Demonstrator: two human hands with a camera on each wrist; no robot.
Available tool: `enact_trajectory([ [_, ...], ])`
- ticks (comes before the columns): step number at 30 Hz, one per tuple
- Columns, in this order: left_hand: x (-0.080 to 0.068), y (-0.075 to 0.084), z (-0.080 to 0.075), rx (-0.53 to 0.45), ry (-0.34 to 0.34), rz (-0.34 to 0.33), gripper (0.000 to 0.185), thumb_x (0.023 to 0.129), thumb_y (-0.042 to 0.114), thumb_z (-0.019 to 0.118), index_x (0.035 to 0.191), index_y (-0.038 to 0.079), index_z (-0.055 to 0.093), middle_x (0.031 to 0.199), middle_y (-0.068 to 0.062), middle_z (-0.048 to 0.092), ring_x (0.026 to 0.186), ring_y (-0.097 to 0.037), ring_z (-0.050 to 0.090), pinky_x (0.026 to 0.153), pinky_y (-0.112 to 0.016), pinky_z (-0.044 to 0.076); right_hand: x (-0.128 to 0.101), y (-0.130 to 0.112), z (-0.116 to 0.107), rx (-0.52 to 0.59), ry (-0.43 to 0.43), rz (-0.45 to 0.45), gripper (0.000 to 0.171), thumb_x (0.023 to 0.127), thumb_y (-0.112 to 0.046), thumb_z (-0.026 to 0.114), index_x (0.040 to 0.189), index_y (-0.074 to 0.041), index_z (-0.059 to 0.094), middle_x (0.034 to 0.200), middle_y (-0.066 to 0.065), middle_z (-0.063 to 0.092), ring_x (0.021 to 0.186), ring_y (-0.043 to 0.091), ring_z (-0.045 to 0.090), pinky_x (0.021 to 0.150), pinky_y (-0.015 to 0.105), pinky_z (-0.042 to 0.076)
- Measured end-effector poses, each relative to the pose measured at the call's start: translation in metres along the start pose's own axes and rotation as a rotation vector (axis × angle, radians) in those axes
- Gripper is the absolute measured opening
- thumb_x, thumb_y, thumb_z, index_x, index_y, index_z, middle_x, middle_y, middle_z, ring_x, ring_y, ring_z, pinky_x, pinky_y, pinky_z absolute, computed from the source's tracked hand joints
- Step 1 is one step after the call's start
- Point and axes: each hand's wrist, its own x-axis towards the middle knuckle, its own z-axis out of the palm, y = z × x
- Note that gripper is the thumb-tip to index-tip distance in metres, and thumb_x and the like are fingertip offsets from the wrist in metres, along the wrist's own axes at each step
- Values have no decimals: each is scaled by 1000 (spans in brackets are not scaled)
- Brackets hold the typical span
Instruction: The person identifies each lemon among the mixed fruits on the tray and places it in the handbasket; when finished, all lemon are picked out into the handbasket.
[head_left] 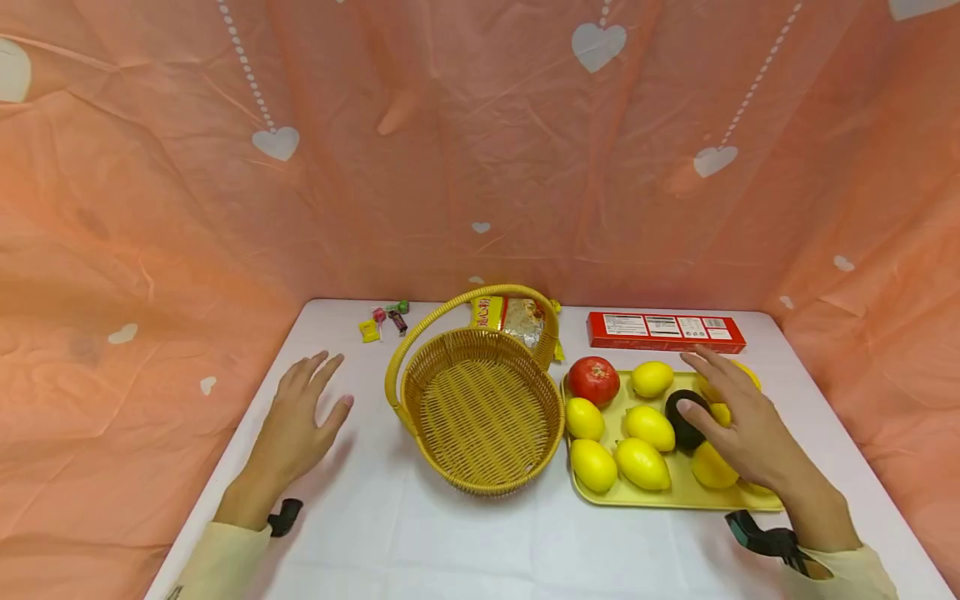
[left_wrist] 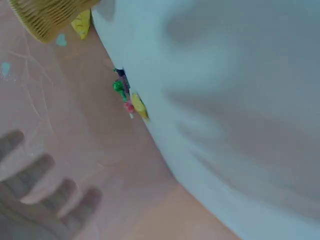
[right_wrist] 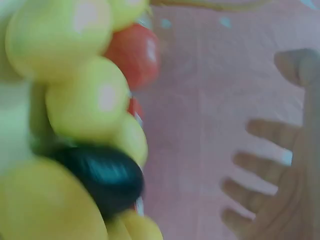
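Left hand (head_left: pixel 295 427), lower left: spread, empty. Right hand (head_left: pixel 752 433), lower right: likewise, near tray (head_left: pixel 660 501); rim likely stops lemons (head_left: pixel 642 464) rolling. Basket (head_left: pixel 483 421), lower centre: presumably for two-hand reach.

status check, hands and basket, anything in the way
Left fingers spread, holding nothing. Right fingers above fruit tray, holding nothing. Wicker basket upright beside fruit tray. Handle raised, possibly in the way.

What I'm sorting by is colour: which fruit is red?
The pomegranate in the far left corner of the tray; others are yellow, except the dark fruit.
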Motion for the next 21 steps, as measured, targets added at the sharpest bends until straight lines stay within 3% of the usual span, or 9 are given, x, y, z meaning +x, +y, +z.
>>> enact_trajectory([
  [1, -6, -1, -3, -38, 18, 8, 61, 102, 20, 74, 159, 10, 55, 162, -24, 51, 151, -50, 41, 117, -79, 42, -6, 3, -5, 27, 16, 18, 66, 107, -30, 70, 167, -19, 46, 175, 17, 38, 158, 51, 34, 118, 94, 24],
  [3, -19, -2, -9, -117, 64, 16, 61, 97, 14, 80, 155, 13, 62, 157, -20, 59, 149, -37, 49, 124, -57, 49, -18, 12, -15, 70, 58, 38, 55, 107, -24, 70, 160, -18, 57, 171, -3, 48, 161, 25, 39, 126, 84, 29],
  [5, -31, -2, -15, -187, 108, 22, 61, 92, 6, 84, 150, 16, 67, 151, -16, 66, 145, -20, 56, 121, -31, 53, -30, 23, -24, 102, 93, 58, 48, 107, -20, 70, 155, -18, 63, 160, -24, 53, 152, -4, 41, 139, 50, 31],
  [6, -37, -2, -18, -226, 121, 23, 61, 91, 3, 85, 149, 17, 69, 149, -13, 68, 142, -11, 58, 117, -19, 52, -36, 29, -28, 122, 109, 64, 46, 107, -17, 71, 152, -18, 65, 153, -33, 54, 143, -15, 41, 136, 31, 33],
  [8, -49, 0, -21, -313, 127, 19, 62, 89, -3, 85, 147, 14, 70, 146, -7, 71, 137, 3, 59, 110, -3, 48, -49, 39, -36, 154, 122, 82, 43, 107, -12, 70, 150, -17, 68, 141, -44, 54, 129, -26, 42, 115, 0, 31],
  [11, -64, 4, -21, -432, 79, -5, 63, 90, -9, 83, 148, 9, 68, 149, 6, 68, 134, 7, 60, 105, -10, 58, -65, 52, -43, 213, 146, 83, 41, 105, -1, 68, 145, -8, 70, 136, -42, 61, 120, -24, 52, 97, -9, 39],
  [14, -75, 11, -17, -543, 19, -35, 63, 91, -12, 81, 150, 4, 64, 151, 15, 63, 132, 5, 62, 102, -18, 63, -76, 63, -45, 266, 161, 91, 39, 103, 8, 67, 141, 0, 70, 134, -37, 66, 117, -21, 59, 93, -7, 47],
  [21, -85, 39, 7, -718, -88, -13, 58, 94, -11, 78, 149, 0, 63, 156, 9, 60, 133, -1, 64, 104, -26, 66, -87, 88, -34, 359, 94, 133, 43, 103, 11, 65, 145, 4, 66, 134, -36, 68, 118, -19, 62, 91, -3, 52],
])
